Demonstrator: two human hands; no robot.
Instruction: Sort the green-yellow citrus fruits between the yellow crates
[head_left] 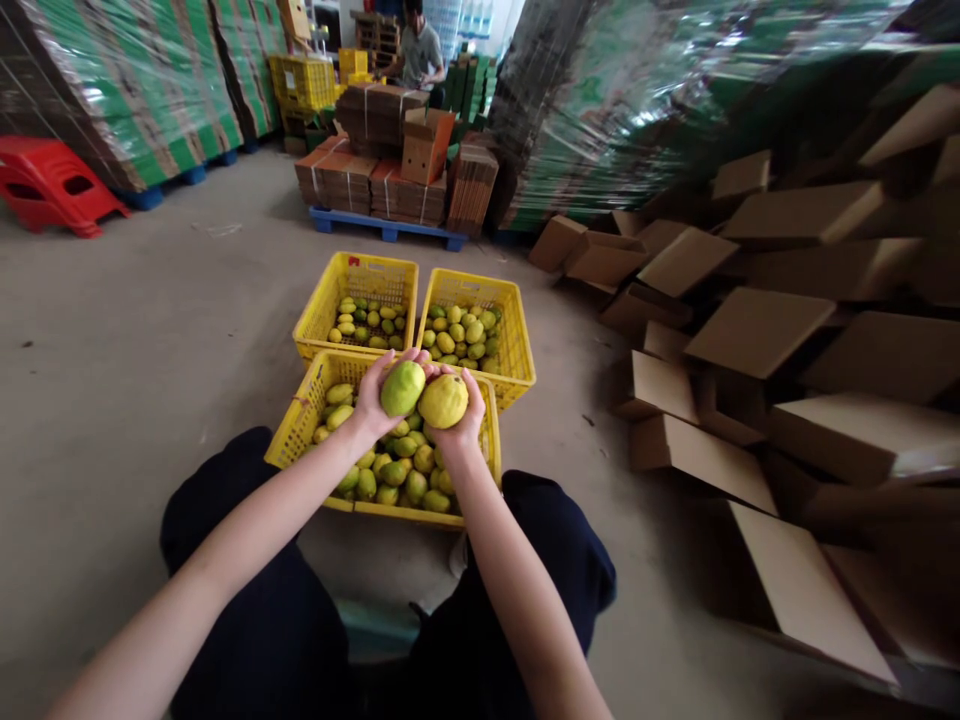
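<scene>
My left hand (373,397) is closed round a green lemon (403,389). Beside it, my right hand (466,425) holds a yellower lemon (443,402) from below. The two fruits are held side by side above the near yellow crate (289,445), which is filled with many green and yellow lemons (405,470). Behind it stand two more yellow crates: the back left crate (319,295) and the back right crate (517,335), each with lemons on its bottom. My forearms hide part of the near crate.
Open cardboard boxes (757,330) lie heaped on the right. Flattened cartons (409,195) sit on a blue pallet (390,225) ahead. A red stool (56,185) stands left, near wrapped green stacks (142,90). A person (421,55) is at the back.
</scene>
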